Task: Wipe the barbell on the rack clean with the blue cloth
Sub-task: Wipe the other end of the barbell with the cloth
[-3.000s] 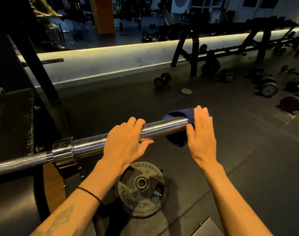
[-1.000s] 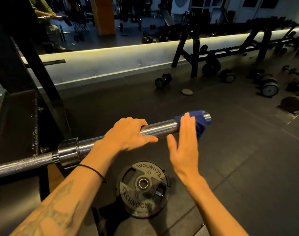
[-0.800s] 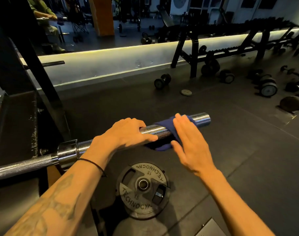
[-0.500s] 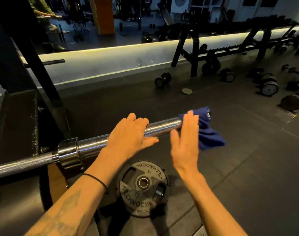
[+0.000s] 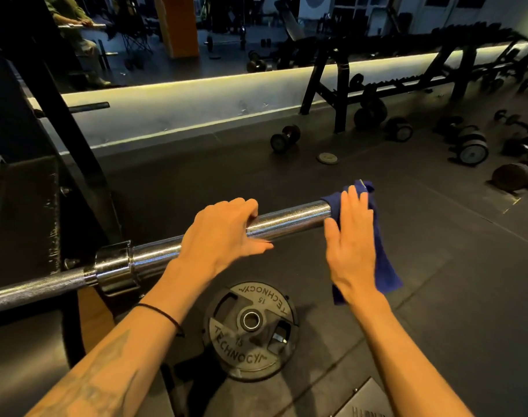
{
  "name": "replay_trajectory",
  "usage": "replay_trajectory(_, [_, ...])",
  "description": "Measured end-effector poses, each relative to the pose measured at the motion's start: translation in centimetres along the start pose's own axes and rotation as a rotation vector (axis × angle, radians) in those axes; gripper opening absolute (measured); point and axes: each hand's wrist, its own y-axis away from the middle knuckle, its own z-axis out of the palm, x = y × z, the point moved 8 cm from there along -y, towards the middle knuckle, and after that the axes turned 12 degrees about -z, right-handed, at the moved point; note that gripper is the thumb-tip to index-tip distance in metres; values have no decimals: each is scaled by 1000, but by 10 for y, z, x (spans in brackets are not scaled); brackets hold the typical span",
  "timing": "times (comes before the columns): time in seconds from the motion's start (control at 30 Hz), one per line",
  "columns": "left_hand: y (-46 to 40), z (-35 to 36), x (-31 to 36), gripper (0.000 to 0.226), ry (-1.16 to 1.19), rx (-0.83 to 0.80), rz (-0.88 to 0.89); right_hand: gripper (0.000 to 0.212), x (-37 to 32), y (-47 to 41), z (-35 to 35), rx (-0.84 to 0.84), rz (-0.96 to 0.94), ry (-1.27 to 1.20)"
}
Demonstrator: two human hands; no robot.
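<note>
A chrome barbell (image 5: 289,219) lies across the black rack (image 5: 25,212), its bare sleeve pointing right. My left hand (image 5: 223,236) curls over the top of the sleeve near its middle and grips it. The blue cloth (image 5: 383,260) is draped over the sleeve's right end and hangs down below it. My right hand (image 5: 351,245) presses flat on the cloth at that end, fingers straight and together. The sleeve's tip is hidden under the cloth.
A black 15 weight plate (image 5: 250,329) lies on the floor under the sleeve. Dumbbells (image 5: 285,136) and a small plate (image 5: 327,158) lie scattered further off, with a dumbbell rack (image 5: 340,94) by the lit ledge. A person sits at the far left.
My right hand slid the cloth back and forth along the sleeve's end; the cloth now hangs lower on the near side. My left hand has stayed on the sleeve.
</note>
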Motion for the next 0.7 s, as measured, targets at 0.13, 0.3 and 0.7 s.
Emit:
replay_trajectory(0.13, [-6,3,-8,59,67,-81,-73,69,-71,19,29,-122,-235,-78])
replay_trajectory(0.3, [-2,4,-7,72,-63,-18,-105,63,-94,23,32,-254,-540,-10])
replay_trajectory(0.7, [6,5,3,56,-150,7,-4,73,3,-1,3,39,75,-49])
